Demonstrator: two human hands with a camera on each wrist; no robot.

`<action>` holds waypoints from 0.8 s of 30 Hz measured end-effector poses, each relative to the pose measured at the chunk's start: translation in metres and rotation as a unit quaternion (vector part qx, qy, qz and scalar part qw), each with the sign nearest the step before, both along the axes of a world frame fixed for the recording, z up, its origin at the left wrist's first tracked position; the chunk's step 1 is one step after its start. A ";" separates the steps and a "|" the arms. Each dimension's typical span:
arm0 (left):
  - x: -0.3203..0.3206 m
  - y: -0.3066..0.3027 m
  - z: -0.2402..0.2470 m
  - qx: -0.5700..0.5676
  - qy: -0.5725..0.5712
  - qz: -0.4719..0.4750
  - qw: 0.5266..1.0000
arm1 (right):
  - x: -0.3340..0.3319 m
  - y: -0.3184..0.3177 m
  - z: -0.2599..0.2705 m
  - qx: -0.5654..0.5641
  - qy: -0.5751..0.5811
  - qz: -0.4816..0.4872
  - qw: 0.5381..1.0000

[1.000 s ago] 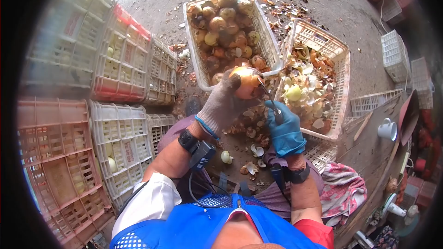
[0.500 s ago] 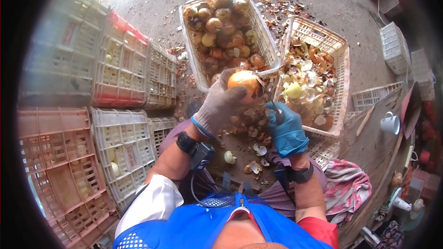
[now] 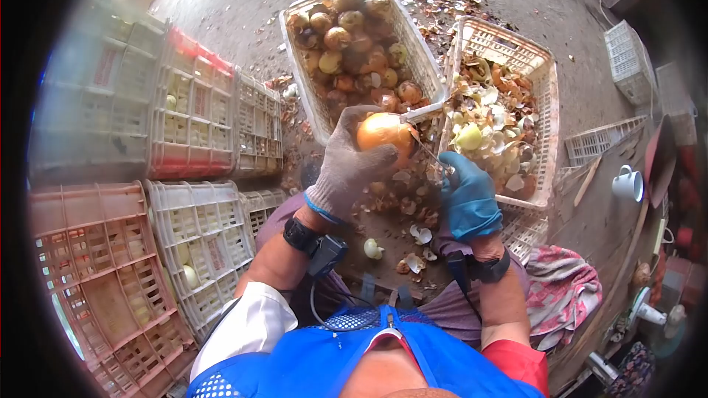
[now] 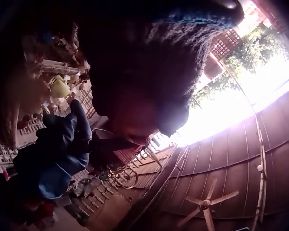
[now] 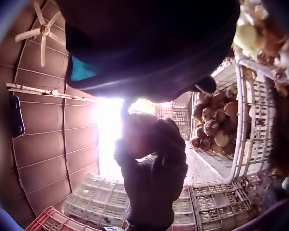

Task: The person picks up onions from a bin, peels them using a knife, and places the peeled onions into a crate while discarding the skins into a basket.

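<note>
In the head view, my left hand (image 3: 343, 169), in a pale knit glove, grips a large orange-skinned onion (image 3: 383, 135), thumb along its lower side. My right hand (image 3: 470, 197), in a blue rubber glove, holds a small knife (image 3: 430, 152) whose thin blade points at the onion's right side; its handle is mostly hidden by the fingers. The onion is held in front of a white crate (image 3: 423, 48) of unpeeled onions. Both wrist views are dark; the left wrist view shows the blue-gloved right hand (image 4: 58, 144) with fingers curled.
A second crate (image 3: 548, 103) of peels and a pale peeled onion (image 3: 467, 137) stands on the right. Stacked crates (image 3: 195, 96) line the left side. Peel scraps (image 3: 413, 262) lie on the floor between the knees. A white mug (image 3: 627, 184) and a pink-patterned towel (image 3: 564, 287) are at right.
The onion has turned, and more of its smooth orange side shows. My right hand has shifted slightly right with the knife. The head view has shifted a little.
</note>
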State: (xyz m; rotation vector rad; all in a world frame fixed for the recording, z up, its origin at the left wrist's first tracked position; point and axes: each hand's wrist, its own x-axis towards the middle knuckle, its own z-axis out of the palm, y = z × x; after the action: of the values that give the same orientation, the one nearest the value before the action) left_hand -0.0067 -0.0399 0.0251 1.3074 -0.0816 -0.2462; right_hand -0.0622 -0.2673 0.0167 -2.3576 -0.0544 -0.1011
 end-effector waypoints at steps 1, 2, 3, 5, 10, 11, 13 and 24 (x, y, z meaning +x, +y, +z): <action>0.000 0.000 -0.001 -0.087 0.061 -0.018 0.994 | 0.002 -0.001 0.002 -0.005 0.008 0.002 1.000; -0.002 0.000 -0.004 -0.174 0.123 -0.036 0.977 | 0.003 -0.001 0.005 -0.010 0.016 0.006 1.000; -0.005 0.000 -0.007 -0.258 0.184 -0.051 0.947 | 0.004 -0.001 0.008 -0.016 0.020 0.003 1.000; -0.008 -0.004 -0.011 -0.308 0.191 -0.057 0.930 | 0.006 -0.001 0.012 -0.027 0.028 0.000 0.999; -0.004 0.000 -0.016 -0.119 0.068 -0.019 0.990 | 0.000 0.008 0.003 0.231 0.193 0.044 0.953; -0.003 0.001 -0.014 -0.088 0.052 -0.014 0.995 | -0.003 0.012 0.011 0.342 0.301 0.071 0.887; -0.001 0.001 -0.013 -0.070 0.043 -0.009 0.997 | -0.006 0.016 0.014 0.367 0.331 0.049 0.868; -0.005 -0.011 -0.011 0.061 0.013 -0.123 0.990 | 0.003 0.011 0.014 0.381 0.108 -0.052 0.917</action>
State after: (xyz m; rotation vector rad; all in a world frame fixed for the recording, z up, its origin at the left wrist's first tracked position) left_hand -0.0117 -0.0506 0.0145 1.4156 -0.2094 -0.4848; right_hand -0.0594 -0.2562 0.0303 -1.5744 0.1891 0.0776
